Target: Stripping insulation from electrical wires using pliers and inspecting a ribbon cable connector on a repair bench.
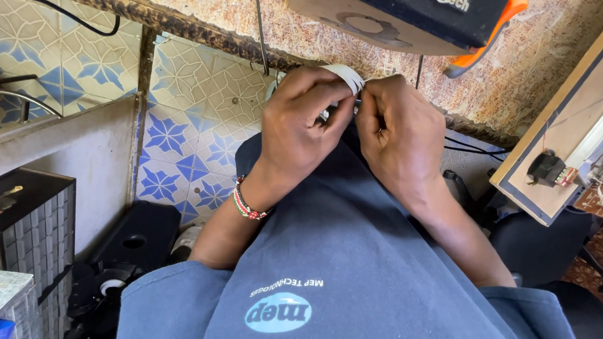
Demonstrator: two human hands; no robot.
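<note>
Right, both hands are up against the table edge, pressed close together over a small white strip [347, 76]. It looks like tape or a flat band, curling over the knuckles; what it wraps I cannot tell, the fingers hide it. The left hand [304, 118] is curled, thumb and forefinger pinching the strip from the near side. The right hand [398, 128] is closed into a loose fist, fingertips nipping the other end, so the piece is held taut between them, probably to keep it steady for fine work. A beaded bracelet [247, 204] in red, white and green sits on the left wrist.

Both forearms rest down across the person's lap, over a blue-grey shirt [346, 256], which braces the hands. Just above them runs the speckled table [547, 50], its worn edge right behind the fingers. On it lies a dark box with an orange tool [492, 36] tucked against it, well within reach. Thin black wires [473, 147] trail off to the right toward a wooden board [571, 144] carrying small electronic parts, tilted at the frame's side.

Down to the left, the floor is blue-patterned tile [192, 140]. A black speaker cabinet [132, 241] stands there, and further left a rack of little drawers [33, 235], parts storage by the look of it, kept near the seat.
</note>
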